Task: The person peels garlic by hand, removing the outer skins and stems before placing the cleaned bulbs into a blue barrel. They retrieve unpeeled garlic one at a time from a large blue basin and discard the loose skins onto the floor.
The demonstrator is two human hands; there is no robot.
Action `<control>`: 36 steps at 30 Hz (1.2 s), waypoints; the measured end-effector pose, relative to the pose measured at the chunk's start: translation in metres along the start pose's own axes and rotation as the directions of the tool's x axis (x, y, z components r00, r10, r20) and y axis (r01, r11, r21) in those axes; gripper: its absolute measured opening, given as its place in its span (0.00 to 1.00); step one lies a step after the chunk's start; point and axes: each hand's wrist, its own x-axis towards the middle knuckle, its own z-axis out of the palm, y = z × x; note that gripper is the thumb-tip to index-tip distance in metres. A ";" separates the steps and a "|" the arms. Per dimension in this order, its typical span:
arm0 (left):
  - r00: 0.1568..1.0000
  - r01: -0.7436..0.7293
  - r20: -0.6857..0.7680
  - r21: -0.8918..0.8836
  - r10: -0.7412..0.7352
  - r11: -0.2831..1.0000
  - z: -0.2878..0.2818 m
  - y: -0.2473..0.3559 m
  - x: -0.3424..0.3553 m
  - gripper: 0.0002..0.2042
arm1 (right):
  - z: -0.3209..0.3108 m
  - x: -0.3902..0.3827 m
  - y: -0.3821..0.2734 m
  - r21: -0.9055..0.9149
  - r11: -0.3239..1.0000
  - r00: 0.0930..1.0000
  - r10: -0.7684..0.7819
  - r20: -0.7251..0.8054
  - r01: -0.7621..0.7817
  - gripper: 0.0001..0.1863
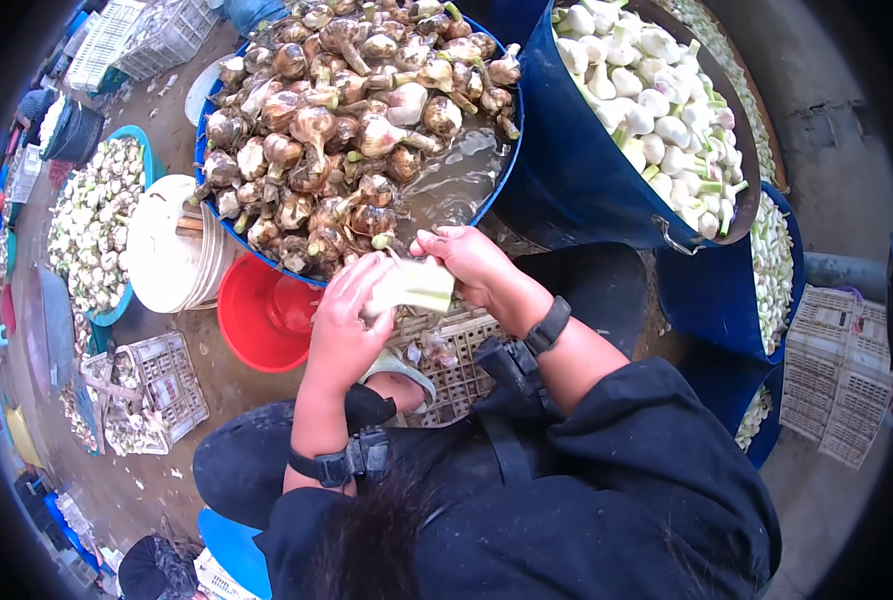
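A peeled white garlic bulb with a thick pale-green stalk point(421, 285) lies across my left hand point(346, 310), whose fingers are closed round its bulb end. My right hand point(476, 265) is at the stalk side, its thumb and fingers pinched together close above it. What sits between those fingertips is too small to tell. Just beyond both hands stands a blue-rimmed tub point(518, 130) of murky water, heaped with brown, muddy garlic bulbs point(336, 120).
At far right a tilted blue barrel point(536, 160) holds clean white garlic. A red basin point(251, 315) and white bucket point(156, 250) stand left, beside a teal tub point(151, 165) of garlic. A plastic crate point(456, 375) is below my hands; stacked crates point(836, 370) stand right.
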 end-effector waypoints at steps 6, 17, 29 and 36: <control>0.877 0.312 -0.181 -0.488 -0.444 0.815 0.018 -0.018 0.006 0.17 | 0.001 -0.001 0.027 -0.646 0.553 0.826 -0.512 0.235 0.527 0.20; 0.946 0.307 -0.237 0.430 -0.223 0.849 -0.016 0.007 -0.010 0.08 | -0.065 0.102 0.140 -0.984 0.176 0.997 -0.077 -0.001 0.013 0.19; 0.963 0.210 -0.180 0.041 -0.200 0.977 -0.009 -0.028 -0.016 0.11 | -0.133 0.284 0.196 -0.927 0.258 0.912 -0.240 -0.334 -0.271 0.19; 0.727 0.686 0.163 -0.147 -0.667 0.712 -0.007 -0.058 -0.034 0.22 | -0.163 0.357 0.183 -0.918 0.127 0.895 -0.207 -0.396 -0.376 0.19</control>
